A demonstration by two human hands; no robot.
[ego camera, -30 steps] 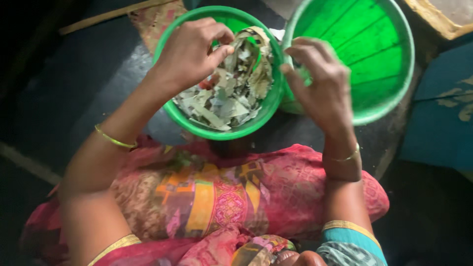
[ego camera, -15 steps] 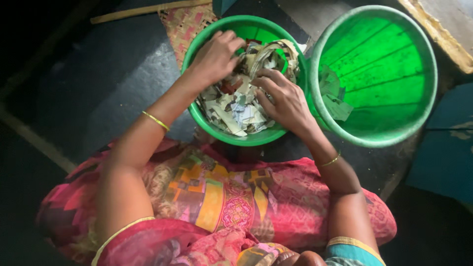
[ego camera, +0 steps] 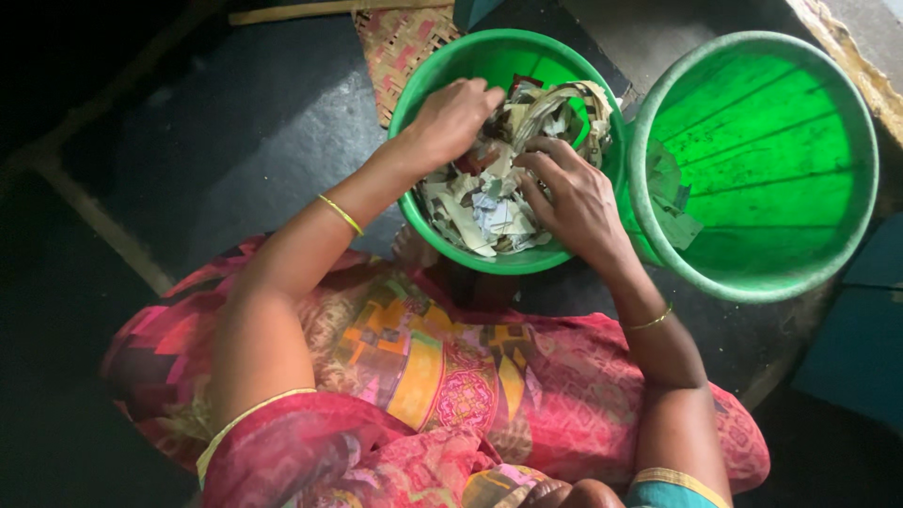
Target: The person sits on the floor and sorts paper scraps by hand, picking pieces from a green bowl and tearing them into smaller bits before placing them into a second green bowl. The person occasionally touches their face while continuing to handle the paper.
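A small green bowl (ego camera: 508, 267) on the dark floor in front of my lap holds a heap of torn paper scraps (ego camera: 482, 214), pale with some red bits. My left hand (ego camera: 450, 119) reaches in from the left, its fingers curled down into the top of the heap. My right hand (ego camera: 578, 202) lies on the right side of the heap with its fingertips dug into the scraps beside a curled strip. A gold bangle sits on each wrist. Just right of the bowl, a large green bucket (ego camera: 762, 150) touches it, with a few scraps (ego camera: 673, 199) on its inner left wall.
A woven mat (ego camera: 403, 39) lies under the bowl's far left side, and a wooden stick (ego camera: 292, 11) lies along the top edge. My lap is covered in pink patterned cloth (ego camera: 442, 376). A blue surface (ego camera: 861, 357) shows at the right.
My right hand has come back from the bucket's rim into the bowl of scraps. Scraps now lie inside the bucket. My left hand stays in the bowl. The view has shifted, so everything sits further right.
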